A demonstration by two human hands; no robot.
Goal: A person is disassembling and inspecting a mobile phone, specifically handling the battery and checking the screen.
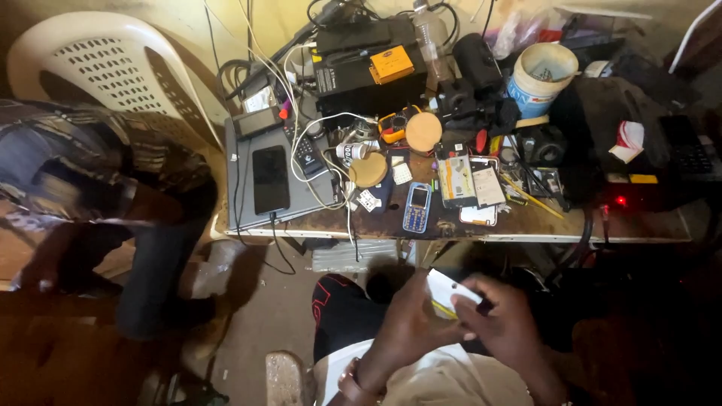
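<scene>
Cluttered brown worktable [526, 225] seen far, blue keypad phone [417, 207] on its near edge. Small white flat rectangular device [450, 289] held near, below the table, pinched between left hand [406, 327] and right hand [511, 327], both closed on it. Judged light, stiff, fragile; best gripped by edges

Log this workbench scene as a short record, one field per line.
setting: cluttered workbench seen from above, tools and cables on it
left hand: left hand holds a small white flat device over the lap
right hand: right hand holds the same device from the other side
on bench: blue keypad phone, black smartphone lying on a grey laptop, white tub
nearby: another person seated by a white plastic chair
</scene>
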